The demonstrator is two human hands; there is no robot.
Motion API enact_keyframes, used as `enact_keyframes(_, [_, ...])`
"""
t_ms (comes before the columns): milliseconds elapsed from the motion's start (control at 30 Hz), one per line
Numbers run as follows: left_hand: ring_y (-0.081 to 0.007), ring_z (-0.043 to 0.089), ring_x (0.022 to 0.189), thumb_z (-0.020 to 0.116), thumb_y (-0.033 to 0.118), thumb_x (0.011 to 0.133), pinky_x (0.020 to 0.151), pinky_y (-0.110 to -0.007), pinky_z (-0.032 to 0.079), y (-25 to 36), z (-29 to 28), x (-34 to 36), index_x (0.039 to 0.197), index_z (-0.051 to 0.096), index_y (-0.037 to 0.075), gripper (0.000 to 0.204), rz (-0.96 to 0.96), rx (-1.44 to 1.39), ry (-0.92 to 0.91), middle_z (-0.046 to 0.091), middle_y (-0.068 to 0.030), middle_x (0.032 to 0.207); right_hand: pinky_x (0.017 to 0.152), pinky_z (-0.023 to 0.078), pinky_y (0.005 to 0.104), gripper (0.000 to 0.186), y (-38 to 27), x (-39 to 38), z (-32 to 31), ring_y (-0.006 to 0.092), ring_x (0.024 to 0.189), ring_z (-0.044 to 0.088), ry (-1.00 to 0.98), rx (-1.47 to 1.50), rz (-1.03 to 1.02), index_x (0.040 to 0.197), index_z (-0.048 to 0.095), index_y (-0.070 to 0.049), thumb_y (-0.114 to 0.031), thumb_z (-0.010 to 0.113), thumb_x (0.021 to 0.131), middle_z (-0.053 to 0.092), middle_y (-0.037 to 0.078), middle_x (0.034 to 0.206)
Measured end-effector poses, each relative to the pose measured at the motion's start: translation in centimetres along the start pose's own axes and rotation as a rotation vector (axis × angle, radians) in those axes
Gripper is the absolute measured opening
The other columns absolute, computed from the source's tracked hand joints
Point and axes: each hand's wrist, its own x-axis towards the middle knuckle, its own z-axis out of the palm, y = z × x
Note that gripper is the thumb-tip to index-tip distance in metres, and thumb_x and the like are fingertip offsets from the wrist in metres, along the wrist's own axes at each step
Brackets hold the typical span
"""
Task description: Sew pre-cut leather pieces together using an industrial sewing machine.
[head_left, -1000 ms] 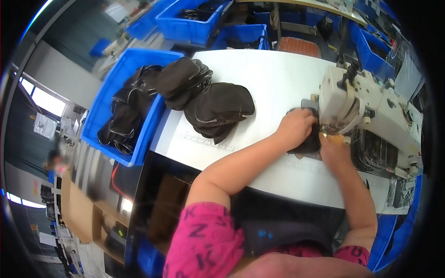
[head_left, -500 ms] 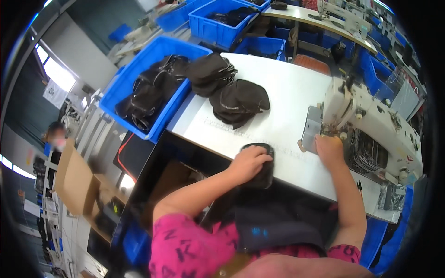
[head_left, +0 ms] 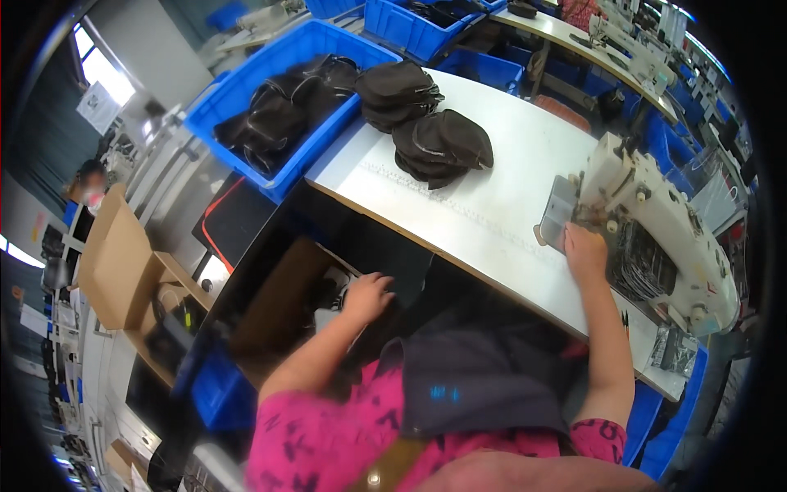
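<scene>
My left hand point(head_left: 367, 298) is below the table's near edge, above an open space with a cardboard box. Its fingers are curled, and a dark patch lies beside them; what they hold, if anything, blends into the shadow. My right hand point(head_left: 584, 250) rests on the white table point(head_left: 508, 123) with bent fingers closed at the near edge of a grey metal plate point(head_left: 558, 209). That plate is beside the needle end of a white sewing machine point(head_left: 656, 213). Anything under the right fingers is hidden. Two stacks of black fabric pieces point(head_left: 443, 146) lie at the table's far left.
A blue bin point(head_left: 201, 123) of black pieces adjoins the table's left side. Black pieces point(head_left: 643, 262) are heaped under the machine arm. An open cardboard box point(head_left: 119, 254) stands at left. Clear plastic packets point(head_left: 675, 351) lie at the right corner. A person point(head_left: 88, 184) is far left.
My left hand has moved left and down off the table edge; the black piece it had there no longer shows on the tabletop. My right hand stays by the plate. The view has shifted.
</scene>
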Motion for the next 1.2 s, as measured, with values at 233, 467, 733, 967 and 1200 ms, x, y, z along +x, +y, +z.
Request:
enact_keyframes(233, [-0.0356, 0.040, 0.146, 0.065, 0.062, 0.090, 0.114, -0.066, 0.030, 14.9, 11.3, 6.4, 0.150, 0.053, 0.020, 0.075, 0.321, 0.052, -0.366, 0.054, -0.0160, 0.150, 0.061, 0.043, 0.0496, 0.024, -9.8, -6.7, -4.6, 0.0346, 0.063, 0.060, -0.034, 0.061, -0.106, 0.074, 0.060, -0.007, -0.016, 0.063, 0.096, 0.057, 0.013, 0.065])
enact_keyframes(467, [-0.0320, 0.066, 0.117, 0.053, 0.030, 0.097, 0.102, -0.051, 0.045, 12.7, 26.8, 7.8, 0.121, 0.071, 0.019, 0.032, 0.563, 0.311, -0.670, 0.072, -0.0164, 0.119, 0.105, 0.046, 0.0532, 0.073, -12.3, -24.8, -0.1, 0.0451, 0.129, 0.052, -0.376, 0.129, 0.567, 0.148, 0.053, -0.006, -0.031, 0.077, 0.083, 0.052, 0.028, 0.145])
enact_keyframes(733, [-0.0376, 0.071, 0.096, 0.061, 0.027, 0.096, 0.083, -0.050, 0.056, 13.9, 15.4, 7.4, 0.116, 0.072, 0.015, 0.026, 0.599, -0.051, -0.610, 0.074, -0.0187, 0.103, 0.092, 0.054, 0.0475, 0.075, -10.7, -28.7, -0.3, 0.0429, 0.116, 0.063, -0.259, 0.252, 0.965, 0.145, 0.053, -0.006, -0.053, 0.073, 0.089, 0.064, 0.024, 0.131])
enact_keyframes(967, [-0.0206, 0.069, 0.107, 0.063, 0.017, 0.100, 0.095, -0.032, 0.053, 1.5, -3.2, 10.2, 0.127, 0.072, 0.007, 0.030, 0.075, -0.608, -0.316, 0.075, -0.0127, 0.117, 0.090, 0.055, 0.0408, 0.044, -13.1, -19.8, -4.4, 0.0283, 0.101, 0.070, -0.513, 0.952, 0.878, 0.132, 0.066, -0.004, -0.024, 0.074, 0.094, 0.072, 0.017, 0.117])
enact_keyframes(1200, [-0.0251, 0.063, 0.125, 0.073, 0.029, 0.096, 0.104, -0.041, 0.049, -6.1, -6.4, 3.7, 0.144, 0.057, 0.004, 0.057, -0.191, 0.435, -0.647, 0.067, -0.0157, 0.136, 0.100, 0.051, 0.0364, 0.064, -14.2, -17.6, 0.0, 0.0277, 0.112, 0.067, -1.024, 0.919, 0.711, 0.141, 0.062, -0.008, -0.050, 0.070, 0.094, 0.070, 0.015, 0.123])
